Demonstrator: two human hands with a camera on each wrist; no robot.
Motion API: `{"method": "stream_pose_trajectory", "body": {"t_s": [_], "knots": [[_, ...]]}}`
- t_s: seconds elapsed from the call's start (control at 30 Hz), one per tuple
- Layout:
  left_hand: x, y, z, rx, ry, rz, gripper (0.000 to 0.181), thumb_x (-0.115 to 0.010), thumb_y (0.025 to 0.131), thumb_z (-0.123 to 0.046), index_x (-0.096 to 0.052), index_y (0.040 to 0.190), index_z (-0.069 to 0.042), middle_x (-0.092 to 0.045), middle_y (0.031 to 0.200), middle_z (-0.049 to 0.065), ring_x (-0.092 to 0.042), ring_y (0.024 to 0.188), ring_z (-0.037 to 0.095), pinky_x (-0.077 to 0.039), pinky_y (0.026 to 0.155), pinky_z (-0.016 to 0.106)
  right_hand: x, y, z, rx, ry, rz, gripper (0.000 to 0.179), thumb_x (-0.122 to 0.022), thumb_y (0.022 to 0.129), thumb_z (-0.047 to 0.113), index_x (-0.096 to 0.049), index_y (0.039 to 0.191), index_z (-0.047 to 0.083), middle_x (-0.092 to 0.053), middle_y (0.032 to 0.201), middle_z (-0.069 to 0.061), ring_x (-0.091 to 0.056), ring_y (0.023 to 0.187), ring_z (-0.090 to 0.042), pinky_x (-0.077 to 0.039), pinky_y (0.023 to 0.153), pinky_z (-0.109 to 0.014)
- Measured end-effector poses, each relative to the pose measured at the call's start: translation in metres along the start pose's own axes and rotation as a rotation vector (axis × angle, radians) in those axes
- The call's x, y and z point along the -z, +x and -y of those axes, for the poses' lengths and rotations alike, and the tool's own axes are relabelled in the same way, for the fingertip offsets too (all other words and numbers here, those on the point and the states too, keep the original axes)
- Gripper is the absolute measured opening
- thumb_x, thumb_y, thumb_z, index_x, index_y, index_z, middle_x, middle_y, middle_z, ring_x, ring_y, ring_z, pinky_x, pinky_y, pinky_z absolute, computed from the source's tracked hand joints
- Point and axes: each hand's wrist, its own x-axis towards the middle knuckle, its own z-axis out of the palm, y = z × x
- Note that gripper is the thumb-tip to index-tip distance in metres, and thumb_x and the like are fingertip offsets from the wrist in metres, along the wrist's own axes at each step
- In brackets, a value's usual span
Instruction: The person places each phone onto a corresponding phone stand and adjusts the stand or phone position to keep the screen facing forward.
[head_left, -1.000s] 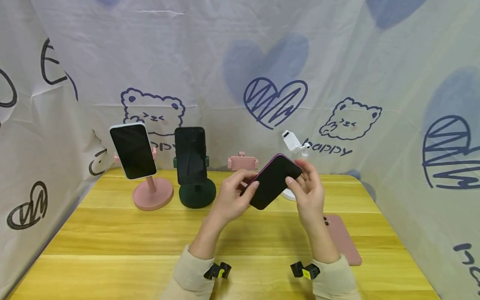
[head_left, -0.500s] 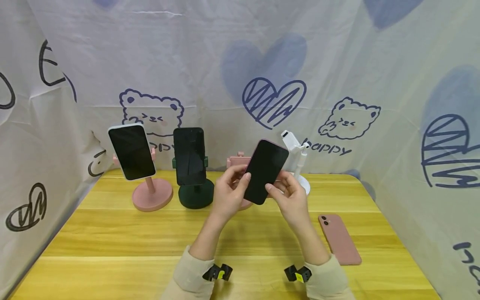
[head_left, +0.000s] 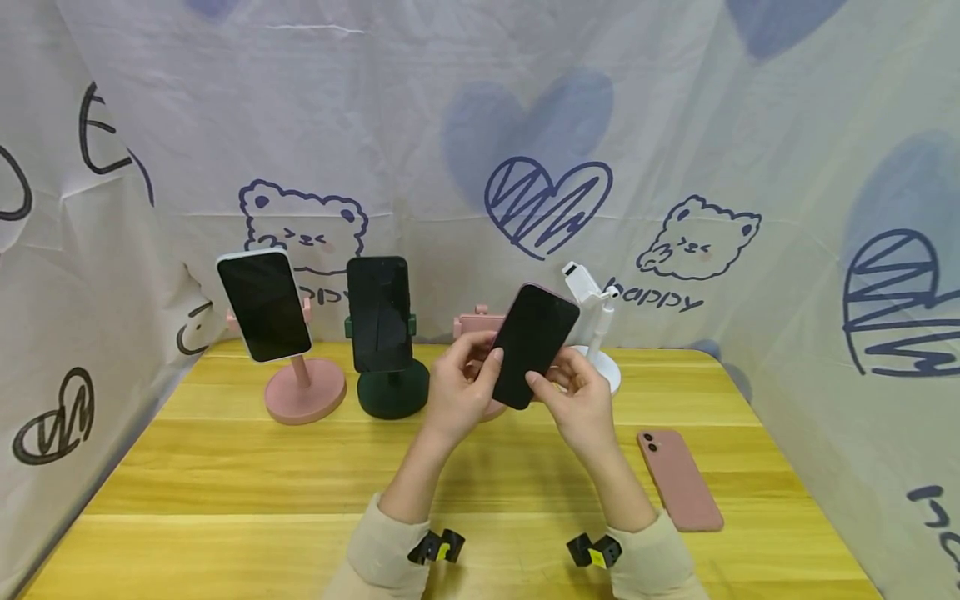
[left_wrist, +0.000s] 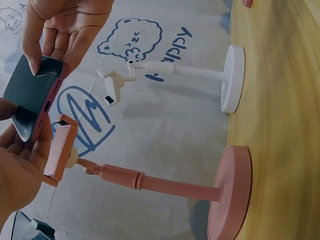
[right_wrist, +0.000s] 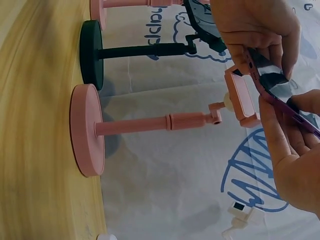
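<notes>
Both hands hold a smartphone (head_left: 536, 346) in the air, tilted to the right, its dark screen facing the head camera. My left hand (head_left: 457, 387) grips its left edge with the thumb at the side of the screen. Low on the right edge, my right hand (head_left: 579, 404) pinches it, thumb over the glass. The left wrist view shows its pinkish lower rim with the charging port. Just behind the smartphone stands a pink phone stand (left_wrist: 165, 185); its clamp (right_wrist: 242, 97) holds nothing and lies close to the smartphone in the right wrist view.
At the left, a white-edged phone (head_left: 265, 304) sits in another pink stand (head_left: 305, 393), beside a black phone (head_left: 379, 308) in a dark green stand (head_left: 393, 395). A white stand (head_left: 581, 282) rises behind my right hand. A pink phone (head_left: 681, 482) lies face down on the wooden table (head_left: 247, 508).
Over the second, the smartphone has turned more upright and shifted left, and my right hand has moved left with it. In the last half second it has barely moved.
</notes>
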Motion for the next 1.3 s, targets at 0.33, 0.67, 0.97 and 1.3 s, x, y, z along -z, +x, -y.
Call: {"method": "stream_pose_trajectory", "body": {"t_s": [0.33,0.67,0.97,1.3], "knots": [[0.004,0.003,0.006,-0.170,0.125,-0.140,0.030,-0.059,0.105,-0.007,-0.063,0.134,-0.001,-0.065,0.124,0.014,-0.064,0.109,0.027,-0.057,0.092,0.036,-0.001,0.005,0.005,0.082,-0.021,-0.046,0.034,-0.072,0.090,-0.012,-0.063,0.123,-0.013,-0.071,0.111,-0.019,-0.073,0.095,-0.013,-0.064,0.074,-0.027],[0.010,0.005,0.018,-0.189,0.303,-0.355,0.024,-0.056,0.105,-0.001,-0.061,0.127,0.006,-0.061,0.127,0.020,-0.062,0.117,0.032,-0.057,0.096,0.040,-0.001,0.022,0.013,0.123,0.087,-0.117,0.030,-0.071,0.092,-0.010,-0.062,0.121,-0.012,-0.072,0.099,-0.002,-0.072,0.087,-0.014,-0.064,0.072,-0.031],[0.012,0.005,0.026,-0.135,0.311,-0.255,0.025,-0.060,0.104,-0.001,-0.063,0.128,0.006,-0.058,0.131,0.022,-0.063,0.116,0.032,-0.057,0.100,0.045,-0.013,0.056,0.021,0.089,0.160,-0.138,0.030,-0.070,0.096,-0.005,-0.063,0.125,-0.005,-0.074,0.103,-0.001,-0.073,0.088,-0.014,-0.064,0.074,-0.030],[0.012,0.007,0.026,-0.110,0.313,-0.244,0.024,-0.060,0.104,0.000,-0.063,0.127,0.005,-0.058,0.128,0.021,-0.065,0.114,0.029,-0.056,0.102,0.036,-0.026,0.085,0.014,0.068,0.241,-0.076,0.031,-0.068,0.096,-0.007,-0.061,0.126,-0.010,-0.073,0.102,-0.001,-0.072,0.088,-0.014,-0.064,0.075,-0.029]]}}
